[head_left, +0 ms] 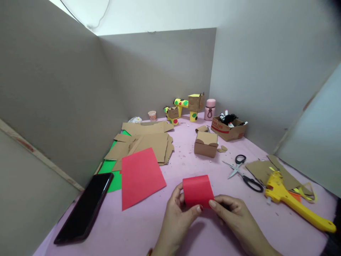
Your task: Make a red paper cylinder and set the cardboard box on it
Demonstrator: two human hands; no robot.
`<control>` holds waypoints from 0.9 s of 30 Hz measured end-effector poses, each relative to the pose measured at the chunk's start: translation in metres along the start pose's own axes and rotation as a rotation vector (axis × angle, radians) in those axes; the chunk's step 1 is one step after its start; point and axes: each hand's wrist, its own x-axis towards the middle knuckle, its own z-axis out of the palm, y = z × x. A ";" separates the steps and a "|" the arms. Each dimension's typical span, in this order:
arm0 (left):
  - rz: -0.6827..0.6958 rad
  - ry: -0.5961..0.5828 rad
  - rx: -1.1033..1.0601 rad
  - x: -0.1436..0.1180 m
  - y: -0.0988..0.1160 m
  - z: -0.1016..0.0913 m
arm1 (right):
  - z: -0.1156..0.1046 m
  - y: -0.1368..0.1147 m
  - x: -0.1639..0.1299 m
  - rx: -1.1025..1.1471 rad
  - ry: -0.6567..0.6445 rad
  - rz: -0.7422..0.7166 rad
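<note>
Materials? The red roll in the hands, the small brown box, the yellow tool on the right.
Red roll: looks like matte coloured paper or thin card; it curls smoothly without creasing. Small brown box: plain cardboard, dull brown with raw cut flaps. Yellow tool: probably moulded plastic, a glue gun by its shape; smooth and slightly glossy.

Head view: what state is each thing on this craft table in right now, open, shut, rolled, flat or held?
Red paper piece: curled into a roll, held by both hands.
Left hand: gripping the roll's left edge.
Right hand: pinching its lower right edge.
Red sheet: flat.
Scissors: blades open, lying flat.
Phone: screen dark.
Small cardboard box: closed.
Printed carton: open, filled.
Glue gun: lying on its side.
</note>
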 end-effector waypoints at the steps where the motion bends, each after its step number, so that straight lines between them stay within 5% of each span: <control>1: 0.006 0.024 0.006 -0.001 0.000 0.003 | 0.001 -0.001 0.000 -0.001 0.000 -0.021; 12: -0.007 0.155 0.023 -0.006 -0.004 -0.004 | 0.004 -0.005 -0.004 -0.108 0.073 -0.198; 27: -0.040 0.179 -0.055 -0.021 -0.012 -0.017 | 0.003 -0.028 -0.027 -0.140 0.078 -0.281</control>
